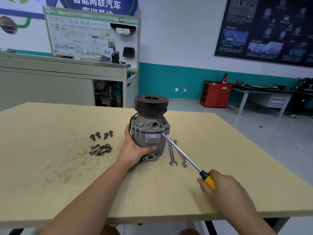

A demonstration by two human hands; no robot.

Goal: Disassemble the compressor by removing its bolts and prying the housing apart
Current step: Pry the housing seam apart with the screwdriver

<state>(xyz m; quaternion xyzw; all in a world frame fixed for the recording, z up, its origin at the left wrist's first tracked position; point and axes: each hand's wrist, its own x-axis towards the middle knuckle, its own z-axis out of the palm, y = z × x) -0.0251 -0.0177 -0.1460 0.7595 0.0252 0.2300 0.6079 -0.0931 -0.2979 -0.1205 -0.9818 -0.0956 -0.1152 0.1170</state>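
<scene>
I am working at the table [50, 192], and the unbolting part is looking finished: the compressor [149, 133] is standing upright on its rear end, pulley on top, about mid-table toward the far edge, and I am seeing no bolt heads left on the faces turned to me, though I cannot see its far side. What is left, I judge, is the prying itself; the housing halves are sitting closed, with no gap opening along the seam that I can make out.

My left hand [135, 150] is wrapping the lower body from the left, fingers pressed round the casting and thumb across its front, bracing it against the table. My right hand [221, 185] is closing tight around the yellow handle of the screwdriver [183, 156], whose shaft is running up and left so that the tip is resting at the seam under the port block.

For room, I am having plenty: the near edge is well behind my right wrist, and the right edge is well away, so the handle is free to swing down or outward. Two wrenches [171, 154] are lying just under the shaft, right of the compressor, and could snag a low stroke.

The bolts [100, 145] are lying loose in two clusters left of my left hand, near but not touching it, well clear of the prying side.
</scene>
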